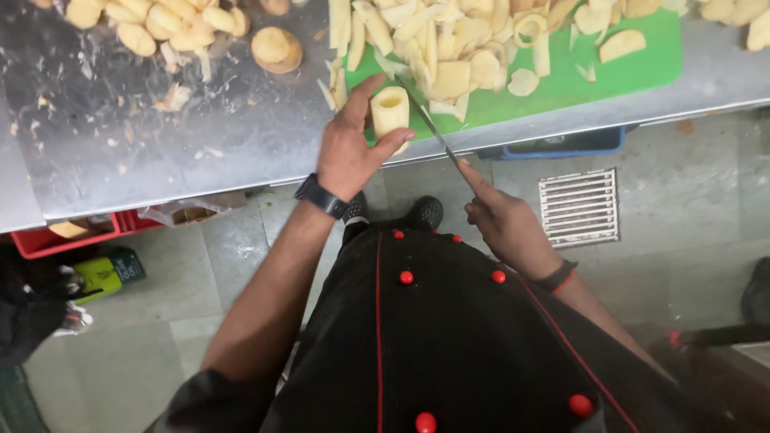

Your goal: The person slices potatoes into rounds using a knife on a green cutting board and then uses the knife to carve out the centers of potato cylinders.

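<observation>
My left hand (pixel 350 144) grips a peeled, squared-off potato piece (pixel 390 110) between thumb and fingers at the near edge of the green cutting board (pixel 642 68). My right hand (pixel 504 222) holds a long knife (pixel 429 124), index finger along the spine; the blade tip rests against the potato piece. A heap of cut potato slices and strips (pixel 449 44) covers the board beyond it. A dark watch sits on my left wrist, a band on my right.
Peeled whole potatoes (pixel 160 24) and scraps lie on the steel table (pixel 200 136) at left. Below are a red crate (pixel 72 234), a blue crate (pixel 561 146), a floor drain grate (pixel 579 207) and a green bottle (pixel 108 273).
</observation>
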